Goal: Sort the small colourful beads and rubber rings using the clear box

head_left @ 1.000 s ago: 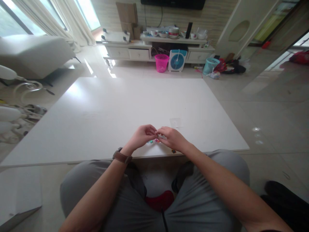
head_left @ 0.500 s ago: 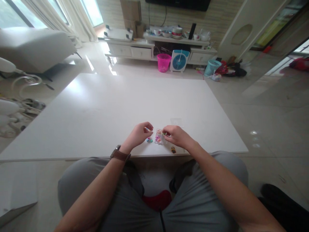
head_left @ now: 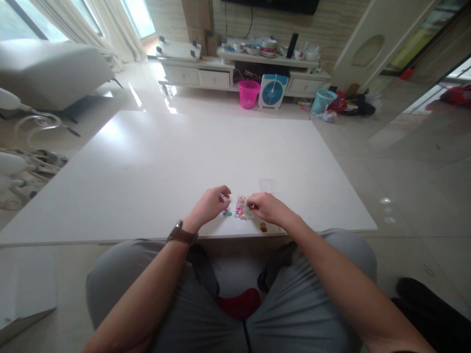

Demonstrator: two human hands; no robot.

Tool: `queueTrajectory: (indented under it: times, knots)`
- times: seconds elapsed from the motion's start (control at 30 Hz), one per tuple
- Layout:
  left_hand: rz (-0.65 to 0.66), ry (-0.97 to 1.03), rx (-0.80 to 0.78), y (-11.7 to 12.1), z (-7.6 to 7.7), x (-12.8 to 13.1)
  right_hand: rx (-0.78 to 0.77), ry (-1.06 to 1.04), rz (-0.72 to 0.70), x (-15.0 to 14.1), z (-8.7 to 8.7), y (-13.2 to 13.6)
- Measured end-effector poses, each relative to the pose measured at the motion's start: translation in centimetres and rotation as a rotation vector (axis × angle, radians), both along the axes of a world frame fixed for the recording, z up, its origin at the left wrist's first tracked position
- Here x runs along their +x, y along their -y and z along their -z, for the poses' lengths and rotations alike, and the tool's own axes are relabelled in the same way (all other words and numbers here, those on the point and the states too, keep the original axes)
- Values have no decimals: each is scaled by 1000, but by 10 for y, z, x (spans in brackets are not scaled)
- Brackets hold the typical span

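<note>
- A broad white low bench (head_left: 176,162) fills the middle of a glossy-tiled living room, its near edge just ahead of the seated person's grey-trousered knees.
- Beyond it, a white TV cabinet (head_left: 206,76) lined with cups and bowls runs along the far wall; a pink plastic basket (head_left: 248,93), a blue-and-white floor fan (head_left: 273,90) and a teal basket (head_left: 321,101) stand on the floor before it.
- A grey sofa (head_left: 51,73) sits at far left by the curtained window.
- The left hand (head_left: 210,206), a brown-strapped watch (head_left: 181,234) on its wrist, rests on the bench near the front edge, fingers curled in, thumb and forefinger pinched on a tiny bright piece too small to identify.
- The right hand (head_left: 267,208) lies just beside it, fingers drawn in, its fingertips closed on the edge of a small clear packet of multicoloured beads (head_left: 241,208) that lies flat on the bench between the two hands.
- A few loose blue-green beads (head_left: 226,213) lie under the left fingertips.
- A small yellow-and-dark charm (head_left: 263,226) lies on the bench by the right wrist.
- An empty clear plastic square (head_left: 267,185) lies just beyond the hands.
</note>
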State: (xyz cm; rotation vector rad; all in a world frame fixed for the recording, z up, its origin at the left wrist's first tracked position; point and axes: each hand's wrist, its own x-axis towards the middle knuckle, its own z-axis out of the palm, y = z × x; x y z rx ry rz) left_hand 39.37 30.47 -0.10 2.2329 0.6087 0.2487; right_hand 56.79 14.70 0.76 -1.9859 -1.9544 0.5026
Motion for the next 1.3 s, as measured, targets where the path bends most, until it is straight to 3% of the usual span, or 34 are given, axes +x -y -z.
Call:
queueTrajectory:
  times: [0.37,0.67,1.1,1.3]
  knots:
    - [12,-51,48,-2,-2,-1,-127,190,-40,-7,1,-2]
    - [23,-64,51,-1,-4,-1,-119,275,48,-6,-9,1]
    - [188,-125,79,-11,15,-6,-234,271,49,-8,-11,6]
    - [253,-142,78,-7,15,-5,-205,269,19,-8,-10,6]
